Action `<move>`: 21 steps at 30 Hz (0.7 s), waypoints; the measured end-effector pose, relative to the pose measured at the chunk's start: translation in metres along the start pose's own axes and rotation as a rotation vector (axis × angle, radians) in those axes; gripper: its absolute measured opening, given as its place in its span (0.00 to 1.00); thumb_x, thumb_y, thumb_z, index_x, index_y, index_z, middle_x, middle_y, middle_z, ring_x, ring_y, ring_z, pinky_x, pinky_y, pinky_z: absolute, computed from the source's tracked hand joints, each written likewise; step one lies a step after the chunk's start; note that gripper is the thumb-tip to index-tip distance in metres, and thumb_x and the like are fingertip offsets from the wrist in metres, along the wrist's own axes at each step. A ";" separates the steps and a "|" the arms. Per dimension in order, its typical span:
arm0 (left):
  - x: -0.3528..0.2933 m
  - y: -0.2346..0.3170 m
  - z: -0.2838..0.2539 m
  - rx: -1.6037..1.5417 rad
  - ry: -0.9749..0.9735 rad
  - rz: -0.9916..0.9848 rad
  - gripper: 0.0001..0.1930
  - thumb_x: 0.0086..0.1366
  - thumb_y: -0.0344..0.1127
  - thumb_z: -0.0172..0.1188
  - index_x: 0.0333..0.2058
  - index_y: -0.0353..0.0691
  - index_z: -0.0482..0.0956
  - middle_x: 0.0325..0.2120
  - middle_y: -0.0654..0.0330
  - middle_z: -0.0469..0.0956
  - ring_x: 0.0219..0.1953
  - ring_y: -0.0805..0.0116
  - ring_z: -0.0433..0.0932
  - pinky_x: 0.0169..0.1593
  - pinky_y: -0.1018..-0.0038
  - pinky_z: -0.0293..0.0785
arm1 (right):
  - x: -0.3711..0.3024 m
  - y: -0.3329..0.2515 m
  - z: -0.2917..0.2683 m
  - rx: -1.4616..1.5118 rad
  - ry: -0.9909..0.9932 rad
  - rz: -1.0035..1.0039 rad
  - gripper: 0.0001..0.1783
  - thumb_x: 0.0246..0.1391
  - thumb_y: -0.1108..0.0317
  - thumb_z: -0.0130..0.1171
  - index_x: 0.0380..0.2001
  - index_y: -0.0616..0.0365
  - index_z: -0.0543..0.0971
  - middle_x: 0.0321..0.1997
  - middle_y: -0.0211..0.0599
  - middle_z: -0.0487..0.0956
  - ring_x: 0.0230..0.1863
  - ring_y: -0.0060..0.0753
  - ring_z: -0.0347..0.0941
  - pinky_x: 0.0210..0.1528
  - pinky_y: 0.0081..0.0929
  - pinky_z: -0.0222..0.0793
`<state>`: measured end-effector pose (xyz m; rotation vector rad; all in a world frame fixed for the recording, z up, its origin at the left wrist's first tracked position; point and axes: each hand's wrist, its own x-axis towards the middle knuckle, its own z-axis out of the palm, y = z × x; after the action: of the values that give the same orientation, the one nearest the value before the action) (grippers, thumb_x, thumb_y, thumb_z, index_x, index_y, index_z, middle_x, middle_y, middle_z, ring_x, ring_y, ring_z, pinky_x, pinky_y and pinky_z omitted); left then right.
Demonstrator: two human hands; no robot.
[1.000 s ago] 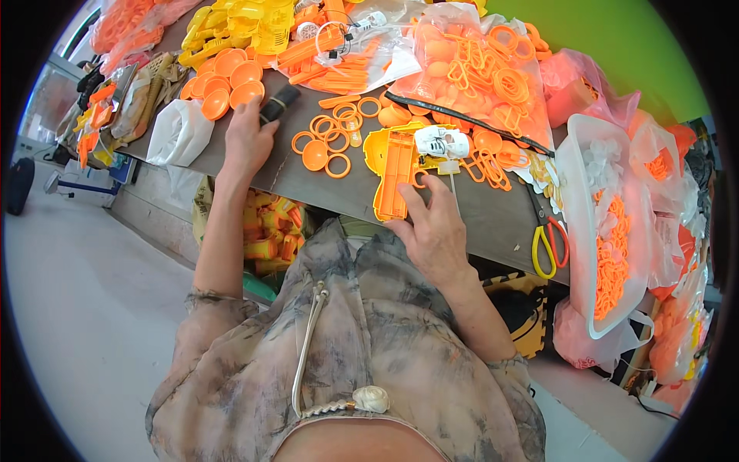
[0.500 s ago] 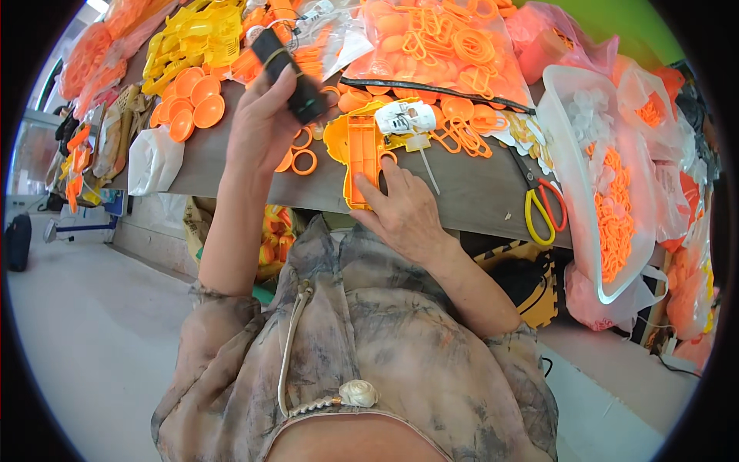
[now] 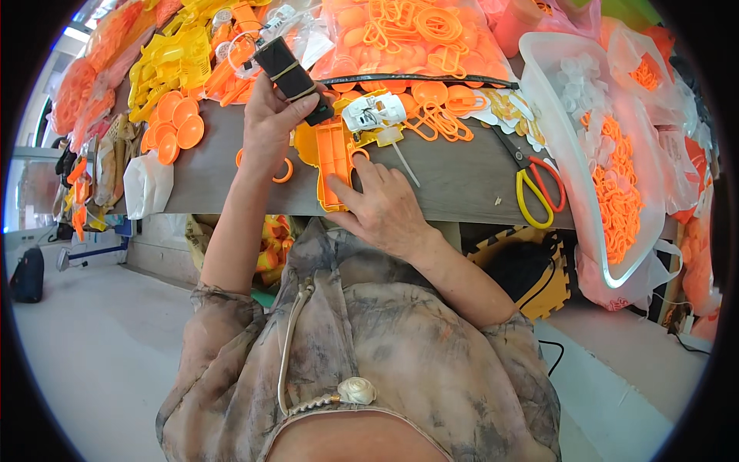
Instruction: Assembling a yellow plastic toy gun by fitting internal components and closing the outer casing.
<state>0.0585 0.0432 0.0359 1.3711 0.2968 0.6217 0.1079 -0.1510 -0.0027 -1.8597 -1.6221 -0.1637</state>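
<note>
My left hand (image 3: 275, 115) is raised over the table, closed round a black oblong device (image 3: 285, 71) with a tan band about its middle. Below it lies a yellow and orange plastic toy housing (image 3: 332, 165), its ribbed inner side facing up, at the table's front edge. My right hand (image 3: 383, 202) grips the housing's right side, with fingertips next to an orange ring. A white mechanism with thin wires (image 3: 374, 112) sits at the far end of the housing. A thin pale stick (image 3: 404, 163) points from it toward the right.
Red-and-yellow-handled scissors (image 3: 536, 192) lie to the right, beside a translucent bin (image 3: 654, 185) of orange rings and clear pieces. A bag of orange parts (image 3: 416, 38) stands behind. Orange cups (image 3: 178, 123) and yellow toy shells (image 3: 181, 61) are at left, near a white bag (image 3: 148, 186).
My left hand has turned the black device and holds it steadier, its band now plain to see. My right hand stays on the housing. The whole view has shifted slightly.
</note>
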 end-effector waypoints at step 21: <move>-0.011 -0.010 0.006 0.290 0.038 0.265 0.27 0.54 0.21 0.58 0.51 0.32 0.57 0.38 0.44 0.75 0.39 0.52 0.78 0.47 0.56 0.75 | -0.002 0.007 -0.008 0.007 -0.016 -0.046 0.23 0.48 0.60 0.54 0.44 0.65 0.76 0.43 0.58 0.70 0.29 0.31 0.66 0.30 0.24 0.59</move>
<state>0.0552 0.0319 0.0258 1.6953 0.2436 0.8488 0.1167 -0.1568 0.0001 -1.8234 -1.6753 -0.1632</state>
